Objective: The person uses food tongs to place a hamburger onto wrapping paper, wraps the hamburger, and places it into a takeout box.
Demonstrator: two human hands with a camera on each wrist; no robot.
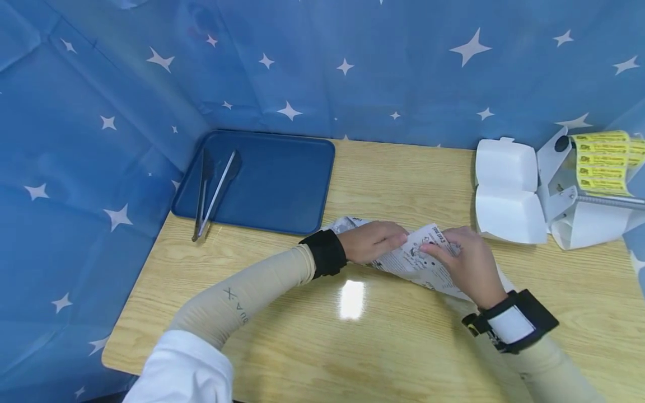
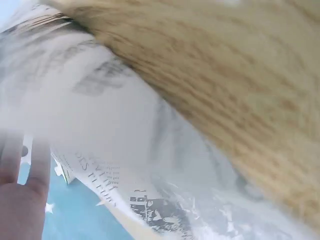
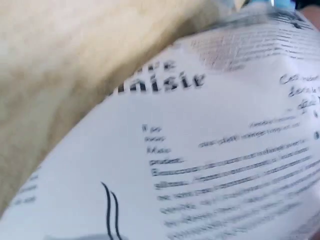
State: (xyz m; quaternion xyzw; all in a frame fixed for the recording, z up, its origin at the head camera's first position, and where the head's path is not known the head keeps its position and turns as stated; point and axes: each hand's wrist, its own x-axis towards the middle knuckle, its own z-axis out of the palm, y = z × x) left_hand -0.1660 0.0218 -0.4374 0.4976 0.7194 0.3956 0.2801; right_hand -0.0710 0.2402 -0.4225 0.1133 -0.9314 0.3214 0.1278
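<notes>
A sheet of newsprint-style wrapping paper (image 1: 405,263), white with dark print, is folded over in a long bundle on the wooden table between both hands. Whatever it may enclose is hidden. My left hand (image 1: 373,242) rests on the bundle's left part, its fingers fairly straight; the left wrist view shows fingers (image 2: 37,172) running behind the paper. At the right part, my right hand (image 1: 471,266) pinches a raised corner of the paper between thumb and fingers. Printed paper (image 3: 200,150) fills most of the right wrist view, where the right hand is mostly hidden.
A blue tray (image 1: 282,184) lies at the back left, with metal tongs (image 1: 216,190) across its left side. At the back right stands an open white clamshell box (image 1: 506,190), beside a dispenser with a roll of yellow labels (image 1: 602,162). A blue star-patterned curtain (image 1: 322,73) borders the table.
</notes>
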